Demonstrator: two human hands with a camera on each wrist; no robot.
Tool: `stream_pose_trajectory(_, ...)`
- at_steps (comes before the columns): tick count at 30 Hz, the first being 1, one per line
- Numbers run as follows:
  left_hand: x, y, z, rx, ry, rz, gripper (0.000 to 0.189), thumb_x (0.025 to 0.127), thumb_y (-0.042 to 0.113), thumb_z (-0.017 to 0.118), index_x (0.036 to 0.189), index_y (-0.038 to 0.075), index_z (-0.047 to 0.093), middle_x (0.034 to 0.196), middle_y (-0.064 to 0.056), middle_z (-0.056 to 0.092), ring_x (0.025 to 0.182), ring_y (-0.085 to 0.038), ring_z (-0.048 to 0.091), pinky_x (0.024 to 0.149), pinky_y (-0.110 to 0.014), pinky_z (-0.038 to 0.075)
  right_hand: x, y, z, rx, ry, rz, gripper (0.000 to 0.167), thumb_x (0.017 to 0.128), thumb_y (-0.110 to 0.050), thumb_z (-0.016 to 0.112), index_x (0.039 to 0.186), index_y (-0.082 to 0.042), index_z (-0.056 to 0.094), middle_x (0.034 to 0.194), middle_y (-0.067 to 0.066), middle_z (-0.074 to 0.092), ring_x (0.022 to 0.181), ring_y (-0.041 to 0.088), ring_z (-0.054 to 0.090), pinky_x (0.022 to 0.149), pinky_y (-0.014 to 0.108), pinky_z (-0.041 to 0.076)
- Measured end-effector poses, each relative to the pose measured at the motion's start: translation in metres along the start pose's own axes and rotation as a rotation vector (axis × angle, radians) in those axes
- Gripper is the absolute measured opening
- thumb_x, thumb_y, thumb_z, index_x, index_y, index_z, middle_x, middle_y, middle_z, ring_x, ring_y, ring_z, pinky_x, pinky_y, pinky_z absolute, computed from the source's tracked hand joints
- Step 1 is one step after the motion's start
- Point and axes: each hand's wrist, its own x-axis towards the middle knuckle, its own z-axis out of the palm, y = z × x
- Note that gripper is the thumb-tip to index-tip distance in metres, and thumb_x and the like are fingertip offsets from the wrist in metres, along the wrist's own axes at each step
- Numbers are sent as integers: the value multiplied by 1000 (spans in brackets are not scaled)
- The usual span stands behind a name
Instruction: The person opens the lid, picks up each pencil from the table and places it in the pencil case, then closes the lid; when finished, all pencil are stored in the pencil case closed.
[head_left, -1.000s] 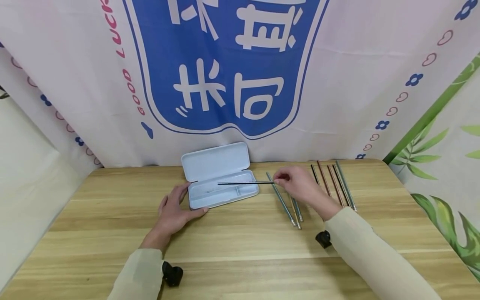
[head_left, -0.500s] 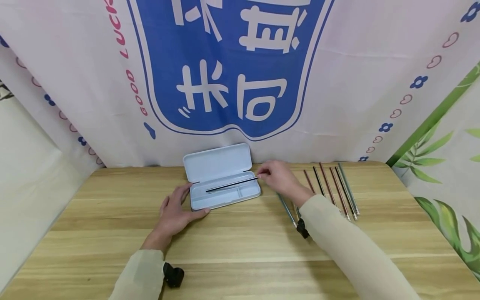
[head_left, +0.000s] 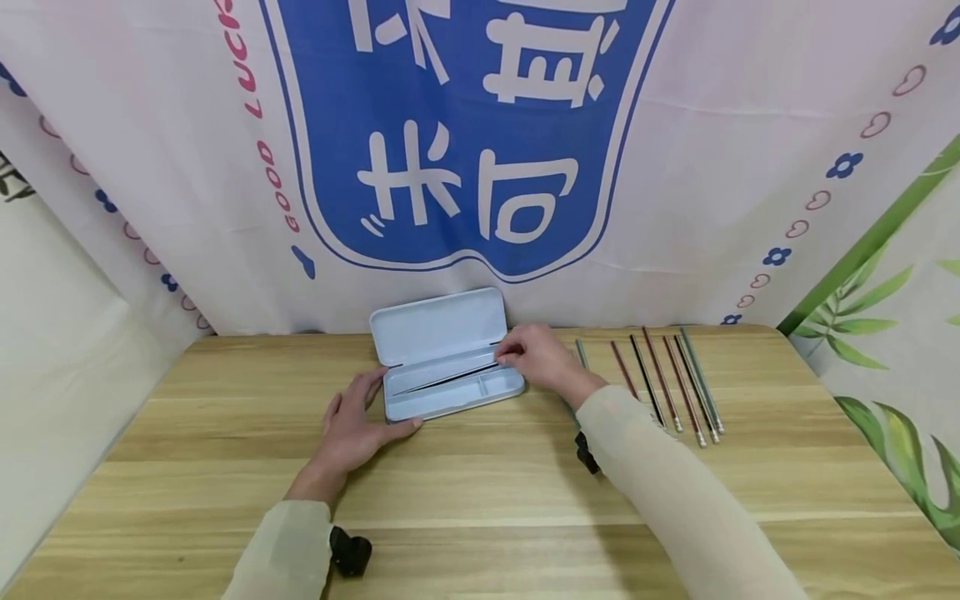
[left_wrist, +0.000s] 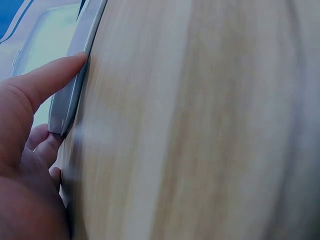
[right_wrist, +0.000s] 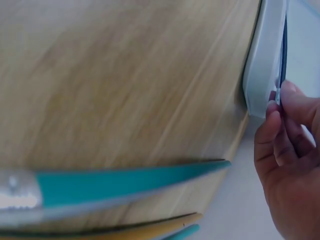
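A light blue pencil case (head_left: 439, 323) stands with its lid raised at the back of the table. My left hand (head_left: 354, 432) holds its left end, thumb (left_wrist: 65, 70) along the front edge and the other fingers round the end. A black pencil (head_left: 450, 380) slants over the long compartment, its left tip low inside. My right hand (head_left: 542, 360) pinches this pencil's right end between thumb and fingertips, over the case's right end. The right wrist view shows the pinched end, with the dark shaft (right_wrist: 284, 47) running along the case.
Red, black and teal pencils (head_left: 667, 383) lie side by side on the wooden table (head_left: 480, 517) at the right. Beneath my right forearm a teal pencil (right_wrist: 125, 188) and a yellow pencil (right_wrist: 150, 229) lie close together. A printed cloth (head_left: 675, 250) hangs behind the table.
My right hand has carried the black pencil leftward, from over the loose pencils to the case, and its left tip has dipped into the compartment. The left hand keeps its hold.
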Motion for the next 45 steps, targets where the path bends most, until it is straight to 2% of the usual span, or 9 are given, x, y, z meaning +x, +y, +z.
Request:
stream_pose_trajectory(7,0,1,2,-9,-4,-3,103,85,39,92,166,17,32,175,-15,35,165,-36,29,134,-62,-9,-1,2,4,18,-22,-43,10,100,-5,74,103,-6,83,103,8,79,93,18,68,89,33,59)
stream_pose_trajectory(12,0,0,2,-5,-1,0,103,85,39,92,166,17,32,175,-15,35,165,-36,29,134,-62,-9,-2,1,4,4,-17,-44,10,100,-6,74,102,-6,84,103,8,79,93,18,68,89,34,59)
stream_pose_trajectory(27,0,0,2,-2,0,-8,103,85,40,92,167,17,32,174,-15,35,165,-36,28,134,-62,-9,0,0,5,-66,-87,24,14,103,-13,72,105,-7,86,107,6,76,99,20,67,92,37,57)
stream_pose_trajectory(40,0,2,1,5,3,2,103,86,40,91,166,17,33,174,-16,36,165,-37,29,134,-62,-8,-2,-2,2,-85,-97,14,16,104,-14,71,109,-8,86,108,6,77,101,21,68,95,38,58)
stream_pose_trajectory(45,0,0,1,7,4,-2,102,86,40,91,166,17,33,175,-16,35,165,-37,28,134,-62,-8,-6,-8,-5,-41,-72,-13,18,105,-15,70,112,-7,85,109,7,77,95,18,66,84,32,57)
